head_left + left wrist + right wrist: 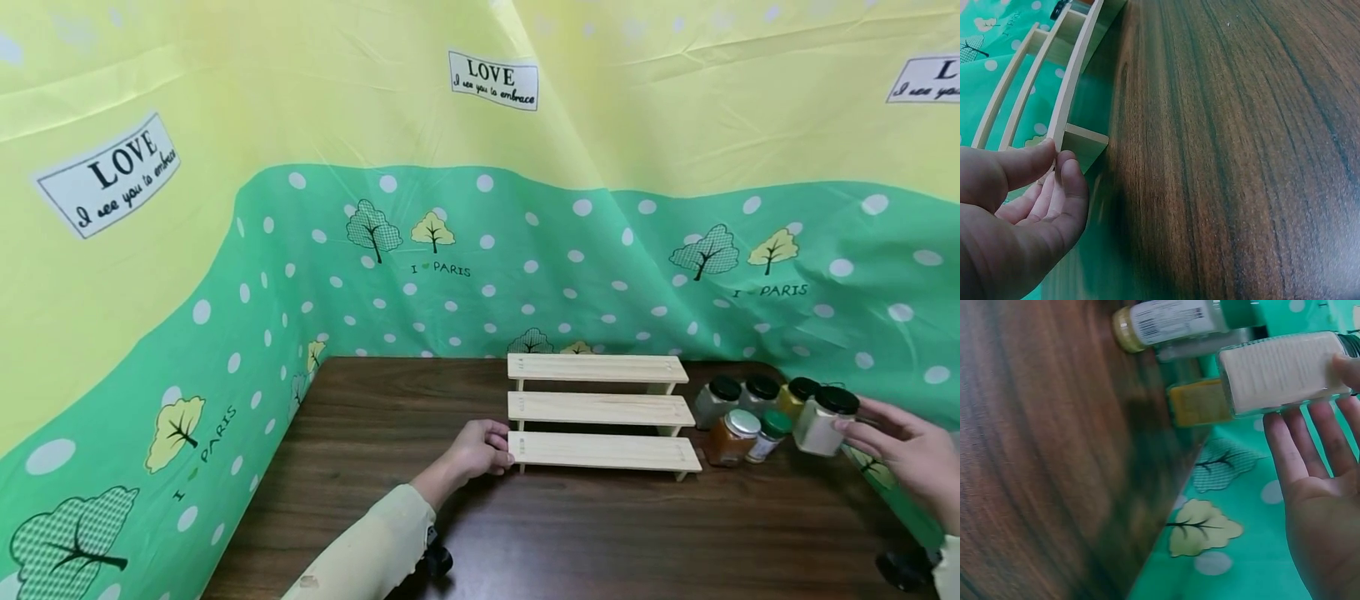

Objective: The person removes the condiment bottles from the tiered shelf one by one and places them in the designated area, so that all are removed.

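Note:
A three-tier wooden rack [592, 408] stands on the dark table. My left hand [480, 450] pinches the left end of its lowest board; the left wrist view shows thumb and index finger at the board's [1066, 100] end. At the right, my right hand [903, 454] grips a glass jar [819, 429] with a black lid and pale contents. In the right wrist view that jar [1285, 372] is tilted sideways in the image, its base apart from the table, with thumb on one side and fingertips on the other.
Beside the rack stand a jar of reddish-brown contents [727, 446] with a silvery lid, a green-lidded jar [768, 437], a yellow-filled jar [795, 400] and two grey black-lidded jars [716, 408]. Green and yellow printed cloth [420, 300] hangs behind and at the sides of the table.

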Action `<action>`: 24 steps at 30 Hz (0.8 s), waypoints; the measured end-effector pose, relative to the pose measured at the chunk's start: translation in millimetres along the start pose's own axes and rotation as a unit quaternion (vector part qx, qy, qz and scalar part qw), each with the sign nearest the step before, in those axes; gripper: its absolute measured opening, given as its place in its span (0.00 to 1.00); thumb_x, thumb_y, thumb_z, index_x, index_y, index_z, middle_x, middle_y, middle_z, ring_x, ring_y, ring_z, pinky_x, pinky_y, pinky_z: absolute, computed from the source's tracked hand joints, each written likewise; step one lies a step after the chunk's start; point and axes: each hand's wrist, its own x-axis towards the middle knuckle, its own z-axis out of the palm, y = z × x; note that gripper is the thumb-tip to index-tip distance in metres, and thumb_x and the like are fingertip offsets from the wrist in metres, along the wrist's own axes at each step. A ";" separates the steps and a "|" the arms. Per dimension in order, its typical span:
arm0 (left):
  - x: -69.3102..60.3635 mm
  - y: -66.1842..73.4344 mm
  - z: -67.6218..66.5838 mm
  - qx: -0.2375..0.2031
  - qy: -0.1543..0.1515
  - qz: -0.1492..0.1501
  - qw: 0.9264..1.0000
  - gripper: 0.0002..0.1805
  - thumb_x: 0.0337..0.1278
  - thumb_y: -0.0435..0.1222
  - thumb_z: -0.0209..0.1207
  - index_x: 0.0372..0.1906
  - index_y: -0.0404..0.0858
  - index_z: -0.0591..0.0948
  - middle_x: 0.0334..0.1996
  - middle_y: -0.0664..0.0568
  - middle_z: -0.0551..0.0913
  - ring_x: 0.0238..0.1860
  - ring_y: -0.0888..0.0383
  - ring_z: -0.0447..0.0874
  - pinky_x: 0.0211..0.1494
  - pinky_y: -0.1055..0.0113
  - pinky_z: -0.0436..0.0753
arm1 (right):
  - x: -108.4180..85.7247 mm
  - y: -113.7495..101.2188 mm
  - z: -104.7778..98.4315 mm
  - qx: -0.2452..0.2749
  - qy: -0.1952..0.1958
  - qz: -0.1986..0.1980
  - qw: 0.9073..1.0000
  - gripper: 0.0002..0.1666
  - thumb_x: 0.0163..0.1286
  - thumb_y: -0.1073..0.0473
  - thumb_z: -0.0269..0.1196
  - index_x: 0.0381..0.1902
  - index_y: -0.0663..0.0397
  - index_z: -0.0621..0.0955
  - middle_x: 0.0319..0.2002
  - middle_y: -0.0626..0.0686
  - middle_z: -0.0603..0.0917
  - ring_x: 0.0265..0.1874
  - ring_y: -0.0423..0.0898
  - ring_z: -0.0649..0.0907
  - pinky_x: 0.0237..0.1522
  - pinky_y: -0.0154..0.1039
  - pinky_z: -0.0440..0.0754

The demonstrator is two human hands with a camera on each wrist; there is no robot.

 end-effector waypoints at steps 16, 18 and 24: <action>1.5 -4.0 -0.1 -0.002 0.001 0.006 1.000 0.28 0.49 0.15 0.67 0.58 0.25 0.77 0.37 0.42 0.81 0.27 0.55 0.84 0.32 0.64 0.90 | -1.8 34.4 8.5 -0.098 -0.020 0.049 0.994 0.48 0.76 0.51 0.63 0.79 0.69 0.53 0.48 0.30 0.80 0.33 0.15 0.77 0.31 0.23 0.85; 1.6 -4.1 0.0 -0.001 0.000 0.007 1.000 0.27 0.49 0.15 0.67 0.58 0.25 0.77 0.37 0.42 0.81 0.27 0.55 0.84 0.32 0.64 0.90 | -2.8 38.1 8.8 -0.069 -0.025 0.055 0.996 0.49 0.75 0.52 0.65 0.79 0.69 0.52 0.40 0.15 0.70 0.33 0.18 0.79 0.31 0.24 0.86; 1.3 -2.8 -0.5 -0.002 0.000 0.007 1.000 0.27 0.49 0.14 0.67 0.58 0.25 0.77 0.37 0.42 0.81 0.27 0.55 0.84 0.31 0.64 0.90 | -3.6 47.4 9.7 0.033 -0.042 0.054 0.997 0.50 0.72 0.58 0.67 0.81 0.59 0.53 0.39 0.19 0.78 0.34 0.22 0.83 0.32 0.25 0.87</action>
